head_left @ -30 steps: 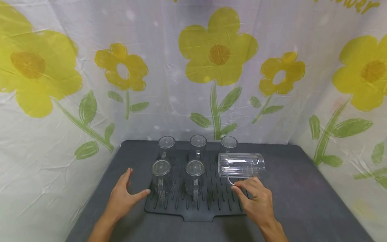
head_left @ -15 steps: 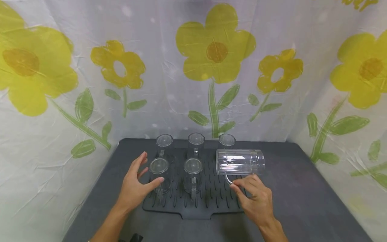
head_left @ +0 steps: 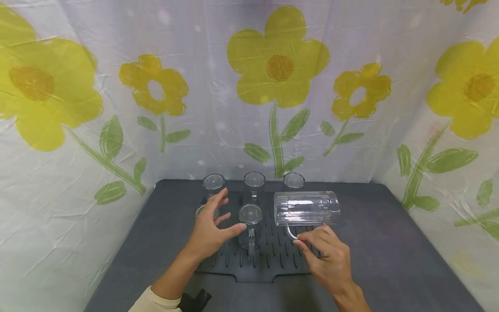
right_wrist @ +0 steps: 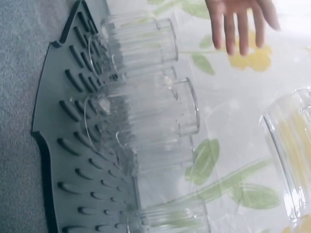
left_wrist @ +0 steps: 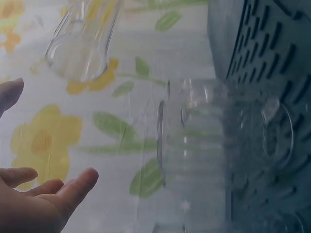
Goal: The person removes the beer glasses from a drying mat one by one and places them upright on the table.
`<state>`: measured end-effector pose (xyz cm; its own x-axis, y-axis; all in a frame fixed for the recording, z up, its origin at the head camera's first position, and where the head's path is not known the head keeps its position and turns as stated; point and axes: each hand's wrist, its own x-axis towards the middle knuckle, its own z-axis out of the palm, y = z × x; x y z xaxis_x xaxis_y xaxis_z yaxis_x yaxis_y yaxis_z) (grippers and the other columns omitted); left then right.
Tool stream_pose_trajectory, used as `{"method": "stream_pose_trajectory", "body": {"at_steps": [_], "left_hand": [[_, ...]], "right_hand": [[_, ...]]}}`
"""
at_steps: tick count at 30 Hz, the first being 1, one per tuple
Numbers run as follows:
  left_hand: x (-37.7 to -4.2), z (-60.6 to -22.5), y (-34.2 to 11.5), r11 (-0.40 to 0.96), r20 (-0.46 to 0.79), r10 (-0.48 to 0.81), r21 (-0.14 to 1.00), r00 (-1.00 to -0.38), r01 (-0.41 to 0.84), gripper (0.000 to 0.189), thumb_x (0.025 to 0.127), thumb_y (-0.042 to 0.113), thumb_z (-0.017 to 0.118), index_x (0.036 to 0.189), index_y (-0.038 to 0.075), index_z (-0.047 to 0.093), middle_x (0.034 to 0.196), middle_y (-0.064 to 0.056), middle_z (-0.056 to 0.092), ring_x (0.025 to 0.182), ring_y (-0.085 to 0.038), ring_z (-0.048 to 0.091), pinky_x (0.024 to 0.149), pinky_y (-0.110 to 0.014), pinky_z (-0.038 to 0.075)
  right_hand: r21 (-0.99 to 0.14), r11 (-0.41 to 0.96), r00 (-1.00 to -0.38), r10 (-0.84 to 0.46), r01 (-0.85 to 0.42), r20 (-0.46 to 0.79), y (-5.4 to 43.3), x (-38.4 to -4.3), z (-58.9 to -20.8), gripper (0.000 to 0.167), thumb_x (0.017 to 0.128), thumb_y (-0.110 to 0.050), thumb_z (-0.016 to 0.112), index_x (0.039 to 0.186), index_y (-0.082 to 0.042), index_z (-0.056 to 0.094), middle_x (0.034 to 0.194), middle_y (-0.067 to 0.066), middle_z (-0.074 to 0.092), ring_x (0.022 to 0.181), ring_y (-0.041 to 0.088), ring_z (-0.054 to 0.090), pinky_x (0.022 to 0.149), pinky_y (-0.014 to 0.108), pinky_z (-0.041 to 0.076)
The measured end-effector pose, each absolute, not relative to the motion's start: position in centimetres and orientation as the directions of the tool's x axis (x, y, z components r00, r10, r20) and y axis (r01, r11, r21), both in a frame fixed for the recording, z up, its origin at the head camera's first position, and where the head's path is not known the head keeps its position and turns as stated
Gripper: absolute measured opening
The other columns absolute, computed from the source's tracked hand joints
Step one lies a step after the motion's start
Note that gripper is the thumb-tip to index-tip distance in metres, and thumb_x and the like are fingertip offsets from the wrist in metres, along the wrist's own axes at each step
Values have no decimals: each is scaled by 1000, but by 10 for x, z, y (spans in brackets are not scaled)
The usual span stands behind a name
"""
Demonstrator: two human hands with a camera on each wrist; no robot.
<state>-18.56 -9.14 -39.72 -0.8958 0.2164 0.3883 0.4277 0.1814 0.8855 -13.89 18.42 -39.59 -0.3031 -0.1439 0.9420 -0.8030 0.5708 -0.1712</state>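
My right hand (head_left: 329,255) pinches the handle of a clear glass mug (head_left: 306,209) between thumb and fingers. The mug lies sideways in the air over the right part of a dark ridged drying mat (head_left: 255,276), its handle toward me. My left hand (head_left: 212,227) holds nothing; its fingers are spread and its thumb points right. In the head view it overlaps the front-left mug (head_left: 200,211), hiding most of it, and its thumb tip overlaps the front-middle mug (head_left: 251,214). The left wrist view shows the raised mug (left_wrist: 80,53) beyond the left fingers (left_wrist: 80,187).
Upside down at the back of the mat stand three more mugs: left (head_left: 214,182), middle (head_left: 254,180) and right (head_left: 294,180). The mat lies on a dark grey table (head_left: 390,260). A white flower-print curtain (head_left: 210,130) encloses the back and sides.
My left hand has moved right, from beside the mat to over the front mugs, still spread. The right hand keeps its pinch on the handle; the raised mug has shifted slightly left.
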Motion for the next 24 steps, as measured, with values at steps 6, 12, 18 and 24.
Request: {"method": "stream_pose_trajectory", "body": {"at_steps": [6, 12, 18, 24], "left_hand": [[-189, -395, -68, 112, 374, 268, 903, -888, 414, 92, 79, 16, 83, 153, 13, 27, 151, -7, 28, 135, -29, 34, 96, -42, 48], [-191, -398, -55, 82, 376, 298, 906, -877, 416, 90, 80, 17, 82, 153, 15, 28, 151, -8, 28, 135, -30, 33, 96, -42, 48], [-193, -399, -44, 35, 399, 347, 899, -849, 436, 88, 82, 16, 80, 153, 14, 28, 151, -8, 29, 135, -28, 33, 97, -42, 47], [-191, -399, -40, -2, 389, 401, 906, -830, 424, 87, 82, 13, 79, 153, 16, 29, 150, -7, 31, 132, -30, 38, 94, -36, 49]], "right_hand": [[-168, 546, -288, -143, -821, 947, 179, -135, -390, 34, 93, -29, 67, 72, -2, 72, 69, 1, 66, 62, 18, 56, 60, 24, 49], [-161, 534, -282, -154, -830, 947, 175, -132, -388, 33, 93, -28, 67, 73, -2, 72, 71, 2, 67, 62, 18, 56, 59, 23, 48], [-181, 506, -301, -167, -843, 939, 169, -129, -388, 33, 94, -27, 66, 73, -2, 71, 72, 2, 67, 63, 17, 55, 58, 19, 46], [-199, 479, -322, -189, -855, 928, 169, -130, -399, 29, 93, -26, 67, 74, -4, 71, 73, 2, 67, 65, 15, 54, 59, 17, 45]]}}
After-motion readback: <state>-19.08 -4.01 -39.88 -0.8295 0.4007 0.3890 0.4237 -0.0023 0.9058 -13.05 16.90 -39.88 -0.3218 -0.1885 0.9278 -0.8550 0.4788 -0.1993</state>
